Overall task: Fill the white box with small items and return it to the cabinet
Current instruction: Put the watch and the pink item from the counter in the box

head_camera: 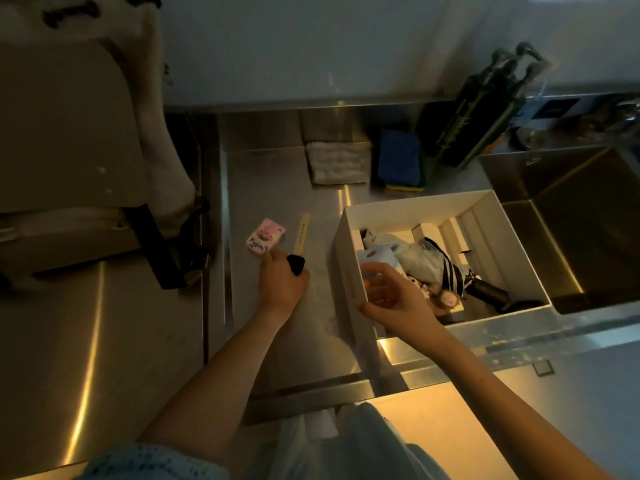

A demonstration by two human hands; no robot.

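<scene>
The white box [349, 258] is standing on the steel desk [270, 181], its right wall just beside the sink [540, 174] and its near side close to the desk's front edge. The right hand [393, 301] is grasping the box's left wall, fingers curled over the rim. The left hand [282, 284] is clenching round a black item [296, 264], its pale strap [302, 233] lying beside a pink packet [266, 238]. Bare steel is lying open left of the box.

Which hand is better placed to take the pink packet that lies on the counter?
Left, probably. The left hand, gripping a black object, lies right beside the pink packet; the right hand holds the rim of the white box, farther away.
</scene>
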